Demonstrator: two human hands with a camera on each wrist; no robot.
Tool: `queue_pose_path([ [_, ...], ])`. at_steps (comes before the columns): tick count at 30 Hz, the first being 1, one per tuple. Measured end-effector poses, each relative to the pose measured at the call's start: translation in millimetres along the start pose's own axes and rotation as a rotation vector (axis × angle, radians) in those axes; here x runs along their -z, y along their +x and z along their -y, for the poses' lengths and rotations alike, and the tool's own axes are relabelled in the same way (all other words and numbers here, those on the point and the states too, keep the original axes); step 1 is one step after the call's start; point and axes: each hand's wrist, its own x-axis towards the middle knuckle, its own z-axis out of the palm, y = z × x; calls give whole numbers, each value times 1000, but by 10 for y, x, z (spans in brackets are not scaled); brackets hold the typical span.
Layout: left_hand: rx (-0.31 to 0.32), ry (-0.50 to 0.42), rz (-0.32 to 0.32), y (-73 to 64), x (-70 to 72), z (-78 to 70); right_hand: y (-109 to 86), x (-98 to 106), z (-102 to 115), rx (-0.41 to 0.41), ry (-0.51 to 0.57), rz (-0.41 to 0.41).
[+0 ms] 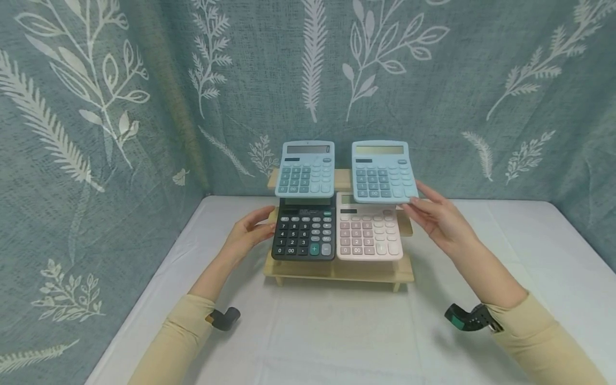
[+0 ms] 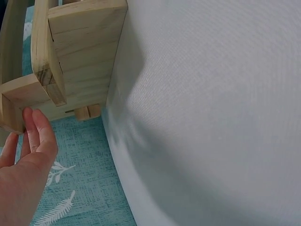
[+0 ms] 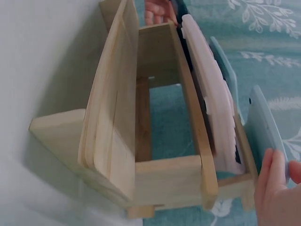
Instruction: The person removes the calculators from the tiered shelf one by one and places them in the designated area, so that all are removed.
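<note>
In the head view a tiered wooden stand (image 1: pixel 337 271) carries calculators. On its lower tier lean a black calculator (image 1: pixel 304 230) at left and a pink calculator (image 1: pixel 368 230) at right. Above the black one stands a light blue calculator (image 1: pixel 306 170), its display lit with a digit. My right hand (image 1: pixel 441 222) pinches a second light blue calculator (image 1: pixel 383 171) by its lower right corner, tilted above the pink one. At the stand's left side, my left hand (image 1: pixel 247 235) grips the wood's edge; in the left wrist view its fingertips (image 2: pixel 35 117) touch the wooden end.
A white cloth (image 1: pixel 332 337) covers the table under the stand. Behind and to the left hangs a teal curtain (image 1: pixel 269 69) with white leaf prints. Each sleeve has a dark wrist camera (image 1: pixel 467 318) beside its cuff.
</note>
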Motion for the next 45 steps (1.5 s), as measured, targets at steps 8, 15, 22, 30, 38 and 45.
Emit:
queue_pose_path([
  [8, -4, -7, -3, 9, 5, 27, -106, 121, 98, 26, 61, 47],
  [15, -18, -19, -4, 2, 3, 35, -196, 217, 185, 45, 116, 87],
  [22, -20, -44, -2, 14, -7, 26, -277, 376, 243, 60, 163, 124],
  [30, -21, -60, -3, 21, -4, 53, -331, 541, 291, 62, 190, 145],
  [38, -27, -70, -1, 31, -20, 47, -379, 745, 345, 57, 223, 156],
  [45, -23, -42, -3, 14, -16, 44, -375, 942, 363, 55, 199, 101],
])
